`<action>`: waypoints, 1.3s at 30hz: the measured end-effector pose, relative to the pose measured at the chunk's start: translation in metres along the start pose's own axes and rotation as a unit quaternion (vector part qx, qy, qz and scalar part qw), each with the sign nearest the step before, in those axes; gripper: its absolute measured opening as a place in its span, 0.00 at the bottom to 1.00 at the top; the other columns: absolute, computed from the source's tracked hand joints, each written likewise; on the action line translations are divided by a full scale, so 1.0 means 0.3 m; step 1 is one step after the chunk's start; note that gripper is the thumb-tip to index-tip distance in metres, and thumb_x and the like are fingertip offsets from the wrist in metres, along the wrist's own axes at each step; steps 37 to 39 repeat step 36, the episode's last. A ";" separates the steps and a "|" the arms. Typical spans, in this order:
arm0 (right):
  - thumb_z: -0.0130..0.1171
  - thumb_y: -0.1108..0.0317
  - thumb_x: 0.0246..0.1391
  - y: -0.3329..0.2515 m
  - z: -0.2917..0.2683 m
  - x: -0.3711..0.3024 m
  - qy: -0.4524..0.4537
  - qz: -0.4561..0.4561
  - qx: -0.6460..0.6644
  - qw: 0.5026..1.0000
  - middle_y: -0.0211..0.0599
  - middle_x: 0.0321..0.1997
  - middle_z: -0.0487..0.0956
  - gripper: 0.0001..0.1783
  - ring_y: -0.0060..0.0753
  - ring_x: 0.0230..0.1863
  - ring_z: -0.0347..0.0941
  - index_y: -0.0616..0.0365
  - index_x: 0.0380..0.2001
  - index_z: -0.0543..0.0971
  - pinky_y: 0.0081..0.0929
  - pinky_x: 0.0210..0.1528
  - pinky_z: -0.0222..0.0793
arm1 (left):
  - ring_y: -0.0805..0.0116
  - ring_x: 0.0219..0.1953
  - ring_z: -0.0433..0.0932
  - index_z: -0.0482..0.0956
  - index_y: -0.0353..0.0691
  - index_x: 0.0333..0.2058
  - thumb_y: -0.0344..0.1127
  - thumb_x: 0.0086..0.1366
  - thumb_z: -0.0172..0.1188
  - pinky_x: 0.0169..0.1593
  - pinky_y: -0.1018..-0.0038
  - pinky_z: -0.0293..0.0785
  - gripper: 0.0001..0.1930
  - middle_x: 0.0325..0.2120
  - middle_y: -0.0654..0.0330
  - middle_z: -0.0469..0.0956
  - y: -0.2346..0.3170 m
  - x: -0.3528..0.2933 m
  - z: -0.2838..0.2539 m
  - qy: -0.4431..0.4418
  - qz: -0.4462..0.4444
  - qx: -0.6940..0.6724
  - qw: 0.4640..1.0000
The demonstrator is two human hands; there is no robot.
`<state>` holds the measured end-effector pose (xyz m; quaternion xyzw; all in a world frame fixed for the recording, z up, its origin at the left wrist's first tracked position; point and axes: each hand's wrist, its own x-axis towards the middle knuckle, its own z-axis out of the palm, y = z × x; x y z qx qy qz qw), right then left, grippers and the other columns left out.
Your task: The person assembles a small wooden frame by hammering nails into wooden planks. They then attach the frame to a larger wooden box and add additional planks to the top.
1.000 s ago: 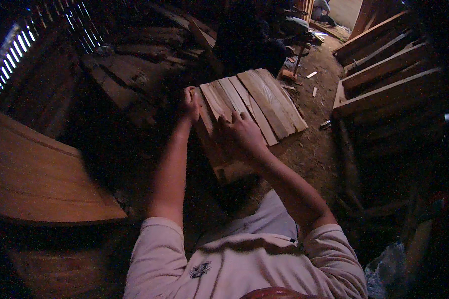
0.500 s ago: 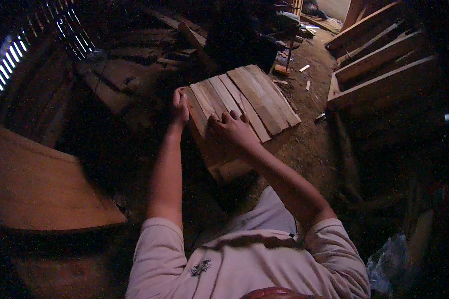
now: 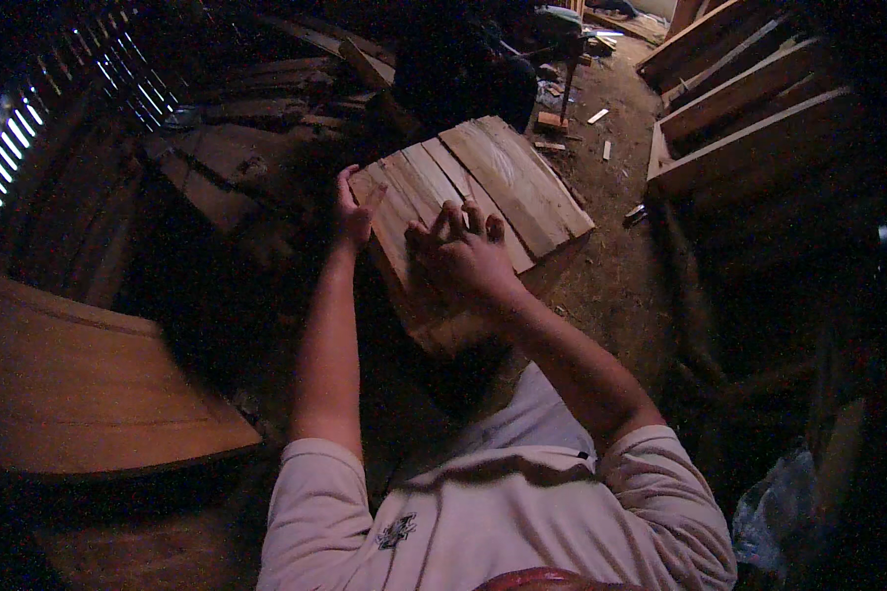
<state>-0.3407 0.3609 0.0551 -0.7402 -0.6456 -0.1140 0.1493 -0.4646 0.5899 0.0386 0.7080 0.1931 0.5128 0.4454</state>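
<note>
A stack of narrow rough wooden boards [image 3: 508,187] lies side by side on a block-like wooden piece in front of me, with thin gaps between the boards. My left hand [image 3: 353,212] grips the left edge, its thumb over the top and its fingers around the side. On top, near the middle, my right hand [image 3: 471,256] rests with bent fingers spread apart on the board surface. The fingertips are partly hidden, and I see nothing held in them.
A broad curved wooden panel [image 3: 99,379] stands at left. Wooden frames [image 3: 749,138] lean at far right, beside a dirt floor [image 3: 611,256] with scattered wood scraps. Loose planks [image 3: 266,84] are piled at far left. A clear plastic bag [image 3: 774,512] lies at lower right.
My right hand's fingers have lifted and arched more, shifting slightly to the right over the boards. My left hand keeps its hold on the edge. The view has tilted slightly.
</note>
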 end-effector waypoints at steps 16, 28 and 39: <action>0.49 0.49 0.65 0.113 -0.134 -0.170 0.020 -0.001 -0.034 0.999 0.33 0.74 0.59 0.32 0.37 0.75 0.53 0.49 0.68 0.64 0.54 0.70 0.43 | 0.60 0.51 0.71 0.62 0.39 0.54 0.47 0.53 0.75 0.56 0.62 0.69 0.38 0.47 0.51 0.71 -0.118 0.031 -0.030 0.011 0.006 0.144 0.990; 0.51 0.48 0.64 0.136 -0.130 -0.199 0.088 -0.031 -0.061 0.994 0.34 0.75 0.60 0.35 0.36 0.76 0.52 0.53 0.69 0.62 0.52 0.72 0.38 | 0.59 0.50 0.73 0.62 0.39 0.53 0.50 0.55 0.74 0.56 0.63 0.70 0.37 0.49 0.49 0.71 -0.129 0.058 -0.037 0.004 0.009 0.196 0.980; 0.68 0.50 0.50 0.117 -0.225 -0.449 0.116 0.076 0.084 0.987 0.43 0.74 0.61 0.45 0.47 0.75 0.52 0.53 0.68 0.64 0.49 0.70 0.42 | 0.55 0.49 0.74 0.61 0.45 0.54 0.57 0.57 0.70 0.56 0.58 0.70 0.37 0.51 0.49 0.72 -0.234 0.096 -0.056 0.004 -0.104 0.242 0.965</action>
